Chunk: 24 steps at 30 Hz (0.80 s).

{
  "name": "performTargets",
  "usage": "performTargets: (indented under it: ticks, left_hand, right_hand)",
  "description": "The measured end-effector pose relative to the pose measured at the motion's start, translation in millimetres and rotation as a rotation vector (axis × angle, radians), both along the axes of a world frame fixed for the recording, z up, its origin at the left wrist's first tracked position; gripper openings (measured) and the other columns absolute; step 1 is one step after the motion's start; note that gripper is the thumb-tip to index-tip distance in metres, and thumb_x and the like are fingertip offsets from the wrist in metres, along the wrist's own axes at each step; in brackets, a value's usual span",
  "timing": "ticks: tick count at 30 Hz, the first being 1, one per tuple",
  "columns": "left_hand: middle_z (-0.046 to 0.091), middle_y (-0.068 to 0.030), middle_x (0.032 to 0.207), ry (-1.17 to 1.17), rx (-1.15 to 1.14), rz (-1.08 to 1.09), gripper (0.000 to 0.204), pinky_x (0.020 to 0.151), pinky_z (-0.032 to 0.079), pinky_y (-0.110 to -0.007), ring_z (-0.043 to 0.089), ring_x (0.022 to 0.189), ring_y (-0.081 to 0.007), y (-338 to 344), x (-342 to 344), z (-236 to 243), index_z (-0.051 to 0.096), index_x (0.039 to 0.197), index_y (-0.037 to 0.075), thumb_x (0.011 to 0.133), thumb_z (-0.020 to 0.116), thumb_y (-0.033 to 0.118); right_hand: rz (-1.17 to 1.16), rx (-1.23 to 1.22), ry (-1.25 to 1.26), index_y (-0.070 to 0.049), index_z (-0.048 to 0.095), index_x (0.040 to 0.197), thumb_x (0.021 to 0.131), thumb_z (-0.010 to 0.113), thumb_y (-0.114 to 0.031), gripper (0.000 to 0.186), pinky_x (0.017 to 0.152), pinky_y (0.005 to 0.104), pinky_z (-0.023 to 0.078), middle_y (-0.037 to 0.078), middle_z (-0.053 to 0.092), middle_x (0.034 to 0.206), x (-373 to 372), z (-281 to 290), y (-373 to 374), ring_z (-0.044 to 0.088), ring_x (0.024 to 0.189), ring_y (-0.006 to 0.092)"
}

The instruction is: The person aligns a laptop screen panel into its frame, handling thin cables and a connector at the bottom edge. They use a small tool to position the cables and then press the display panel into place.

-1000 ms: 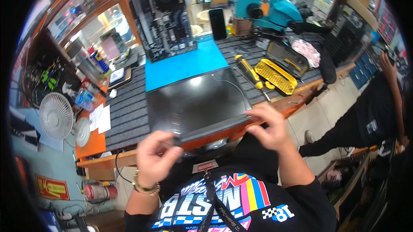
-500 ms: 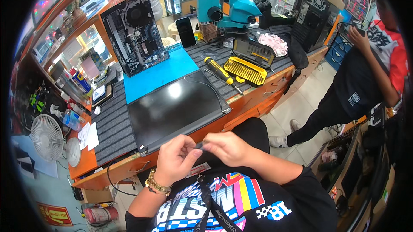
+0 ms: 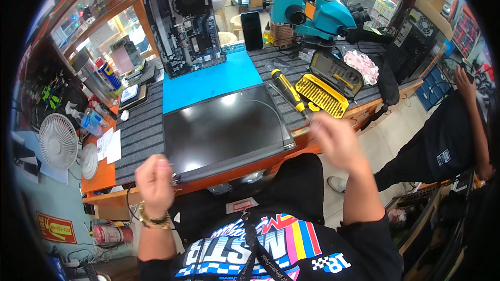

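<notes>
A dark laptop screen (image 3: 224, 132) lies face up at the near edge of the bench, a thin cable loose across its right part. Just off its near left corner is my left hand (image 3: 155, 183), fingers curled closed; whatever may be in them is hidden. My right hand (image 3: 333, 139) hovers by the bench edge, close to the tip of a yellow and black screwdriver (image 3: 287, 90), its fingers smeared by motion. Beside the screwdriver sits an opened yellow bit case (image 3: 322, 96). Behind the screen, a laptop base (image 3: 190, 36) with bare inner parts leans upright on a blue mat (image 3: 208, 85).
A teal microscope (image 3: 312, 12) and a phone (image 3: 252, 31) stand at the back. To the right are a pink cloth (image 3: 361, 67) and a computer tower (image 3: 414, 44). A white fan (image 3: 58, 143) is at far left. Another person (image 3: 437, 130) stands at right.
My hands were together over my lap and have moved apart, the left toward the screen's near left corner, the right toward the screwdriver. The view has shifted.
</notes>
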<state>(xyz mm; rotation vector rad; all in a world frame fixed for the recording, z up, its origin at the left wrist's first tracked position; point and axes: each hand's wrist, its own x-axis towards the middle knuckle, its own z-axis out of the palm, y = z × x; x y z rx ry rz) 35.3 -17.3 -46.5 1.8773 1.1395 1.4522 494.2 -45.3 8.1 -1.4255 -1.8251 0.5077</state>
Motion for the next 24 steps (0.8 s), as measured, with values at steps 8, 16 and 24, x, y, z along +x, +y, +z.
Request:
performTargets:
  ticks: [8, 16, 24]
  left_hand:
    - [0.045, 0.0042, 0.073, -0.082, -0.027, 0.413, 0.046, 0.057, 0.036, -0.028, 0.040, 0.063, -0.0049, 23, -89, -83, 0.046, 0.086, 0.009, 0.129, 0.053, 0.022]
    - [0.043, 0.0030, 0.071, 0.213, 0.088, 0.538, 0.046, 0.057, 0.033, -0.031, 0.038, 0.064, -0.0079, 18, -88, -114, 0.047, 0.084, 0.006, 0.128, 0.056, 0.020]
    - [0.037, -0.0125, 0.073, 0.315, 0.144, 0.570, 0.045, 0.061, 0.030, -0.044, 0.034, 0.065, -0.0235, 16, -74, -102, 0.043, 0.084, -0.002, 0.123, 0.059, 0.015]
  right_hand:
    - [-0.363, 0.177, -0.625, 0.008, 0.063, 0.160, 0.101, 0.060, 0.002, 0.059, 0.123, 0.0538, 0.054, 0.027, 0.072, 0.145, 112, -46, 127, 0.067, 0.138, 0.0482]
    - [-0.420, 0.206, -0.661, 0.006, 0.074, 0.145, 0.096, 0.062, 0.004, 0.050, 0.119, 0.0529, 0.056, 0.025, 0.077, 0.139, 95, -61, 101, 0.068, 0.134, 0.0449]
    - [-0.481, 0.175, -0.624, 0.005, 0.082, 0.130, 0.088, 0.061, 0.010, 0.047, 0.119, 0.0538, 0.056, 0.025, 0.080, 0.131, 109, -65, 105, 0.070, 0.129, 0.0475]
